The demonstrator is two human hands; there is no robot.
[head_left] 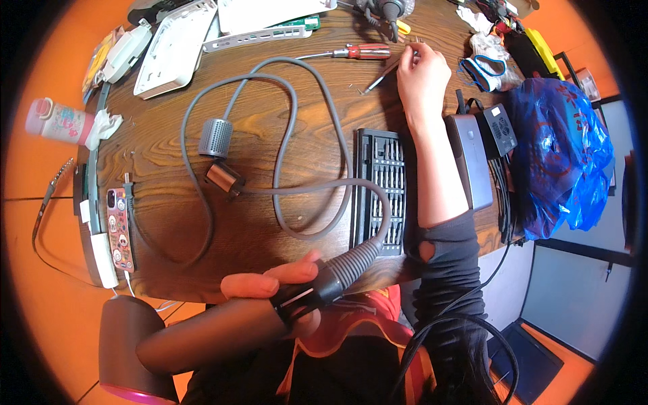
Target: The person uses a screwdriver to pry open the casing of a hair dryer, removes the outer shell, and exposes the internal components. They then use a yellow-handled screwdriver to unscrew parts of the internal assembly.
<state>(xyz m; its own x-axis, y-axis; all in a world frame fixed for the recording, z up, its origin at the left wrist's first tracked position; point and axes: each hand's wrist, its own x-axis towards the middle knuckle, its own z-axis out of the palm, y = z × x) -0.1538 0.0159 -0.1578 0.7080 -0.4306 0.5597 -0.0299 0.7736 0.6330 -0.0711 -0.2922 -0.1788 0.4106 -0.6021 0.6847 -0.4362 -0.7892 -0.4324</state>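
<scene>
Head: hairdryer (216, 331) within left fingers (294, 272)

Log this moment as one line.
left hand: holds hair dryer | right hand: at thin tool, grip unclear | on table: looped grey cord, bit case, perforated cylinder

Wooden table (158, 179): grey cable (290, 190), bit case (379, 192), red-handled screwdriver (368, 52).

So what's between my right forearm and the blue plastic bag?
A gray box, a black adapter and black cables lie there, in the head view.
</scene>
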